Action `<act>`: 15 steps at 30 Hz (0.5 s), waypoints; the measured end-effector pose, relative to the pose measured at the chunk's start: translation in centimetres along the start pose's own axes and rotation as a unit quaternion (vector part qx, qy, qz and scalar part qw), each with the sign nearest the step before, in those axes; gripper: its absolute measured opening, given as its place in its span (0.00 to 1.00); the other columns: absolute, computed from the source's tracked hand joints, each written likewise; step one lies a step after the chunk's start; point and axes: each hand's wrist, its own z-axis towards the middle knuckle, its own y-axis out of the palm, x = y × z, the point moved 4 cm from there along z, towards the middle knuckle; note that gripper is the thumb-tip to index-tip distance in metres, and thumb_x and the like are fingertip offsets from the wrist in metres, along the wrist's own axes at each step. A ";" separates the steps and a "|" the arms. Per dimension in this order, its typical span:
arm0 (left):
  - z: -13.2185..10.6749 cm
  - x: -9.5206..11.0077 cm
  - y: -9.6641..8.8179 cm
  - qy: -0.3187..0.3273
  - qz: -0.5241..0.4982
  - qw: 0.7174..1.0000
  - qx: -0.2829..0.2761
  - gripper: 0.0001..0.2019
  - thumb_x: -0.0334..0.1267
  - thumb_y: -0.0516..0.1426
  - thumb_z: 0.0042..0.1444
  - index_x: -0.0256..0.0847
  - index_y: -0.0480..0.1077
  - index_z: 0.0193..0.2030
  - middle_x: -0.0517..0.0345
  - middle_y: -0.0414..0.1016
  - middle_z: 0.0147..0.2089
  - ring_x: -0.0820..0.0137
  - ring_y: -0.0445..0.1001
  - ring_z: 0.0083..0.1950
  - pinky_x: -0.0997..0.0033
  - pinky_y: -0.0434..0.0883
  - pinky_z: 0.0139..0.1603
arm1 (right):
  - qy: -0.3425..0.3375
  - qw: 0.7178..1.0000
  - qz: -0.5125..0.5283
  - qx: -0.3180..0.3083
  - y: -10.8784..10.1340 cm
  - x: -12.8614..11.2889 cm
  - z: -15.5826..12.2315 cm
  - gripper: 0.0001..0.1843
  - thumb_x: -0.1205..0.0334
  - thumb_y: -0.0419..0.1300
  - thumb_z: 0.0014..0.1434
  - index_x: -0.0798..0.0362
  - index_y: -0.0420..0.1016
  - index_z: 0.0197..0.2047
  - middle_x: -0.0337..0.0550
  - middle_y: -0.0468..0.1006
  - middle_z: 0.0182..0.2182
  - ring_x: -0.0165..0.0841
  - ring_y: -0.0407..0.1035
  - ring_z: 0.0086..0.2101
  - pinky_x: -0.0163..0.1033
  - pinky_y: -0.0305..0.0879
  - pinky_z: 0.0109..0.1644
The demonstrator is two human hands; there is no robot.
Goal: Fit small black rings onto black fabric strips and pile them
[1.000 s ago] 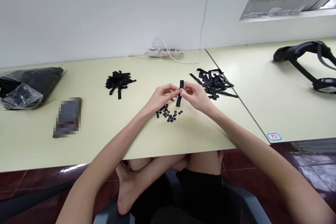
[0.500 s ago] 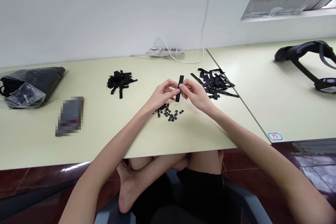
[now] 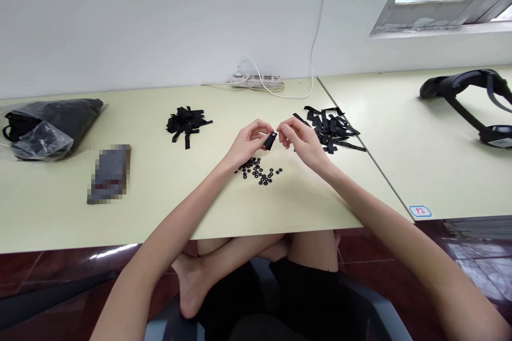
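My left hand [image 3: 252,141] is closed on a short black fabric strip [image 3: 270,141], pinched between thumb and fingers over the table. The strip looks bent or folded, with a small shiny spot near its top. Just to the right, my right hand [image 3: 301,138] has its fingers curled and its thumb and fingertips close together. A small gap parts them from the strip, and whatever they may hold is hidden. Below the hands lie many small black round snap-like pieces [image 3: 264,178], some with light centres, partly covered by my left hand.
Piles of black strips lie left [image 3: 186,121] and right [image 3: 331,129] of my hands. A power strip [image 3: 256,81] with a white cable sits by the wall. Farther left are a dark plastic bag [image 3: 56,130] and a blurred-out object [image 3: 110,173]; a black headset [image 3: 460,88] is at right.
The black strip stood straight between both hands; now it is bent over in my left hand. My right hand has come off it and moved slightly right.
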 end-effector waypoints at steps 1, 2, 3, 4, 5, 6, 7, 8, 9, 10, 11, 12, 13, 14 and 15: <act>0.0 0.1 0.0 0.004 0.000 1.000 0.003 0.21 0.57 0.72 0.63 0.42 0.75 0.47 0.55 0.80 0.46 0.72 0.78 0.41 0.72 0.77 0.42 | 0.000 1.000 -0.010 -0.001 0.0 0.0 -0.1 0.23 0.34 0.68 0.71 0.47 0.77 0.43 0.38 0.78 0.31 0.32 0.70 0.31 0.43 0.69 0.37; 0.0 0.3 0.0 0.008 0.000 1.000 0.006 0.21 0.57 0.72 0.63 0.42 0.75 0.46 0.56 0.79 0.45 0.72 0.78 0.41 0.72 0.77 0.41 | 0.002 1.000 -0.020 -0.003 0.1 0.0 -0.1 0.22 0.36 0.69 0.71 0.47 0.77 0.43 0.38 0.78 0.31 0.33 0.70 0.32 0.43 0.68 0.38; -0.1 0.4 0.0 0.013 0.002 1.000 0.007 0.21 0.57 0.72 0.63 0.42 0.75 0.45 0.56 0.79 0.44 0.72 0.78 0.41 0.72 0.76 0.41 | 0.003 1.000 -0.028 -0.007 0.1 0.1 -0.2 0.20 0.38 0.69 0.71 0.47 0.77 0.43 0.39 0.78 0.31 0.33 0.71 0.32 0.43 0.68 0.38; -0.1 0.5 0.0 0.016 0.006 1.000 0.007 0.21 0.57 0.72 0.63 0.42 0.76 0.45 0.56 0.79 0.43 0.71 0.78 0.41 0.72 0.76 0.41 | 0.005 0.999 -0.033 -0.010 0.2 0.2 -0.2 0.19 0.40 0.69 0.70 0.47 0.77 0.43 0.39 0.79 0.31 0.33 0.71 0.33 0.43 0.68 0.38; -0.1 0.6 0.0 0.017 0.010 1.000 0.005 0.21 0.56 0.72 0.63 0.42 0.76 0.45 0.56 0.79 0.43 0.71 0.78 0.41 0.72 0.77 0.41 | 0.008 0.999 -0.034 -0.013 0.2 0.2 -0.3 0.19 0.41 0.69 0.70 0.47 0.77 0.43 0.39 0.79 0.31 0.34 0.72 0.33 0.44 0.68 0.39; -0.1 0.6 0.0 0.016 0.014 1.000 0.005 0.21 0.57 0.72 0.62 0.42 0.77 0.45 0.56 0.79 0.43 0.71 0.78 0.41 0.72 0.77 0.41 | 0.010 0.999 -0.033 -0.015 0.3 0.3 -0.3 0.18 0.41 0.69 0.70 0.47 0.77 0.42 0.39 0.79 0.31 0.34 0.72 0.33 0.44 0.68 0.39; 0.0 0.6 0.0 0.013 0.017 1.000 0.005 0.21 0.57 0.72 0.63 0.42 0.78 0.46 0.56 0.79 0.43 0.71 0.77 0.41 0.72 0.77 0.41 | 0.012 0.999 -0.031 -0.016 0.3 0.3 -0.3 0.18 0.41 0.69 0.70 0.47 0.77 0.42 0.39 0.79 0.31 0.34 0.72 0.33 0.44 0.68 0.39; 0.0 0.5 0.0 0.008 0.018 1.000 0.007 0.21 0.59 0.71 0.63 0.43 0.78 0.46 0.55 0.79 0.44 0.70 0.77 0.42 0.71 0.78 0.41 | 0.012 0.999 -0.031 -0.014 0.2 0.3 -0.3 0.18 0.41 0.69 0.70 0.47 0.76 0.42 0.39 0.79 0.30 0.34 0.72 0.33 0.44 0.68 0.38; 0.0 0.4 0.0 0.002 0.017 1.000 0.011 0.22 0.61 0.70 0.64 0.43 0.78 0.45 0.55 0.79 0.45 0.69 0.78 0.44 0.71 0.79 0.41 | 0.011 0.999 -0.032 -0.010 0.1 0.3 -0.2 0.18 0.41 0.69 0.70 0.47 0.76 0.41 0.39 0.79 0.30 0.34 0.72 0.33 0.44 0.68 0.38; 0.0 0.3 0.0 -0.005 0.016 1.000 0.015 0.23 0.63 0.68 0.65 0.43 0.78 0.45 0.54 0.80 0.46 0.67 0.78 0.46 0.70 0.79 0.41 | 0.009 0.999 -0.034 -0.005 0.0 0.2 -0.2 0.17 0.42 0.69 0.70 0.47 0.76 0.41 0.39 0.79 0.30 0.34 0.72 0.33 0.44 0.68 0.38; -0.1 0.2 0.0 -0.012 0.015 1.000 0.015 0.24 0.64 0.66 0.66 0.43 0.78 0.45 0.53 0.80 0.47 0.66 0.78 0.47 0.69 0.80 0.42 | 0.006 0.999 -0.037 0.000 -0.1 0.1 -0.2 0.17 0.43 0.69 0.70 0.47 0.76 0.41 0.39 0.79 0.30 0.34 0.72 0.33 0.44 0.67 0.38; -0.1 0.2 0.1 -0.019 0.016 1.000 0.012 0.24 0.65 0.65 0.67 0.43 0.78 0.46 0.52 0.80 0.48 0.66 0.79 0.48 0.69 0.80 0.43 | 0.004 0.999 -0.038 0.004 -0.2 0.0 -0.2 0.16 0.44 0.69 0.70 0.47 0.77 0.41 0.39 0.79 0.30 0.34 0.72 0.32 0.45 0.67 0.38; -0.1 0.1 0.1 -0.025 0.020 0.999 0.005 0.24 0.65 0.65 0.67 0.43 0.78 0.47 0.52 0.81 0.48 0.65 0.79 0.48 0.68 0.80 0.43 | 0.002 0.999 -0.037 0.007 -0.3 -0.1 -0.1 0.15 0.45 0.68 0.70 0.47 0.77 0.41 0.39 0.79 0.30 0.34 0.72 0.32 0.45 0.67 0.38; -0.2 0.1 0.2 -0.028 0.028 0.999 -0.004 0.23 0.63 0.67 0.66 0.43 0.79 0.47 0.52 0.82 0.48 0.66 0.80 0.48 0.68 0.80 0.43 | 0.001 0.999 -0.035 0.009 -0.3 -0.3 -0.1 0.15 0.46 0.68 0.70 0.48 0.77 0.41 0.39 0.78 0.30 0.34 0.72 0.32 0.45 0.67 0.38; -0.2 0.1 0.2 -0.029 0.036 0.999 -0.011 0.22 0.62 0.68 0.65 0.43 0.79 0.48 0.52 0.83 0.48 0.66 0.80 0.47 0.69 0.79 0.43 | 0.001 0.999 -0.031 0.013 -0.4 -0.3 -0.1 0.15 0.46 0.68 0.70 0.48 0.77 0.41 0.39 0.78 0.31 0.34 0.72 0.33 0.44 0.67 0.37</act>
